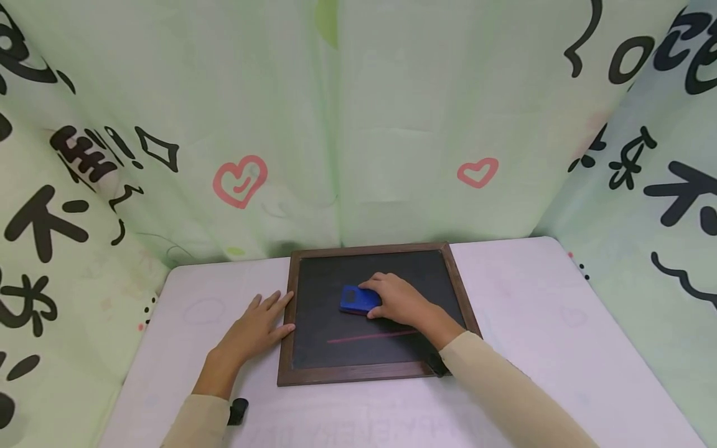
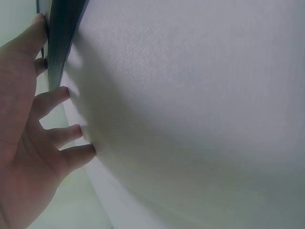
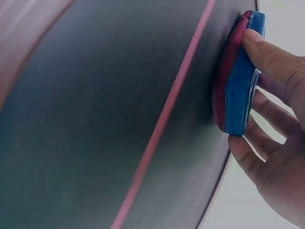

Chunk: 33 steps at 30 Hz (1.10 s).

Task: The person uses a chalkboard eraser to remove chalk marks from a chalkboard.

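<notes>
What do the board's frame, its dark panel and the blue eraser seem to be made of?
Frame: probably wood or a wood look, brown and low-sheen, with faint grain-like streaks.
Dark panel: matte, chalkboard-like coating, with little glare; the backing is hidden.
Eraser body: likely smooth, hard plastic, blue with crisp edges.
Red pad: perhaps felt or fabric, from its soft, rounded, duller edge.

We record a pale, faintly lilac table [image 1: 538, 348] with rounded far corners; close up, its surface shows a fine texture. Directly on it we find a blackboard [image 1: 347, 326] lying flat, slightly askew, in a brown frame [image 1: 358, 373]. We note the board's far side at the table's back edge.
</notes>
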### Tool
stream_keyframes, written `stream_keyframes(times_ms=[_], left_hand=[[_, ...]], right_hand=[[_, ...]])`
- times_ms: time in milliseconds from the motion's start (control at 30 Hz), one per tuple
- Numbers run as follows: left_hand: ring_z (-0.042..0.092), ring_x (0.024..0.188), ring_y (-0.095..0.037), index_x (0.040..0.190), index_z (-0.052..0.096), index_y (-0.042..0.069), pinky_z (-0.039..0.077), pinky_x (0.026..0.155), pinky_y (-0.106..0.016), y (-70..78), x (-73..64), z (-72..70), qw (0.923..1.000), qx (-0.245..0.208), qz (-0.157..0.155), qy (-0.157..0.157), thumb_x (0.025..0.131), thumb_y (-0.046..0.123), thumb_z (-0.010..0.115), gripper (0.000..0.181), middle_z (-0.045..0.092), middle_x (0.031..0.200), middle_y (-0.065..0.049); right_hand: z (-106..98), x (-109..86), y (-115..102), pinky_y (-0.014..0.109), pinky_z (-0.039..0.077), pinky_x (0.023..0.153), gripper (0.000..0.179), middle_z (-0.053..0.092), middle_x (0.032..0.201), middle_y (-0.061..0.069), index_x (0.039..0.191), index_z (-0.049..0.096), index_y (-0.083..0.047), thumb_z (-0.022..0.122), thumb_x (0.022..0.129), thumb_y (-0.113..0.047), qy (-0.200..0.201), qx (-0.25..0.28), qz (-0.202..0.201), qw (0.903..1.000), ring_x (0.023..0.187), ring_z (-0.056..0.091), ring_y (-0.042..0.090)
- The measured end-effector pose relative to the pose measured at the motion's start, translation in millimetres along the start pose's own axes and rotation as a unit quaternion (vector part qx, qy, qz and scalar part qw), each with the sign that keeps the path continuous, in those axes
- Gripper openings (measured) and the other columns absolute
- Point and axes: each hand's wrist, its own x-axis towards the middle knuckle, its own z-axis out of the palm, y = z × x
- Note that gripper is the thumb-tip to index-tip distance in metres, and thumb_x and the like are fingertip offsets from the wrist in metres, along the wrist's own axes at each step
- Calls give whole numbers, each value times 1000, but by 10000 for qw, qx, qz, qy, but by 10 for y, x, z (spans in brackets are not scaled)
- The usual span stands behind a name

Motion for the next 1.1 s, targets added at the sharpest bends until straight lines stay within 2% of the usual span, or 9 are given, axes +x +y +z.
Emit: stream_keyframes(times_ms=[300,600,833,1100], left_hand=[[31,145,-63,162,36,17,42,102,-75,14,-7,-19,10000,-28,-23,-7,102,45,62,71,40,162,-23],[29,147,-61,163,34,19,42,103,-75,24,10,-36,9998,4,-138,-167,102,48,61,73,38,163,-22],[32,146,-60,163,34,19,45,101,-74,-1,8,-8,9999,104,-76,-82,102,48,61,72,40,163,-21],[30,147,-61,163,33,18,44,101,-75,-9,19,3,9998,118,-94,-157,103,48,59,72,37,164,-21]], right_hand=[[109,386,-466,46,49,109,65,60,143,9,147,59,-17,81,90,-37,-210,-283,-219,9991,128,58,31],[103,630,-725,44,51,107,61,61,142,7,149,58,-17,78,93,-33,-395,-536,-416,9969,124,59,29],[111,621,-751,43,51,107,60,61,141,7,148,58,-17,78,94,-32,-410,-793,-585,9943,124,59,28],[143,485,-747,41,52,105,60,61,140,6,149,58,-17,77,94,-33,-477,-815,-935,9911,123,59,27]])
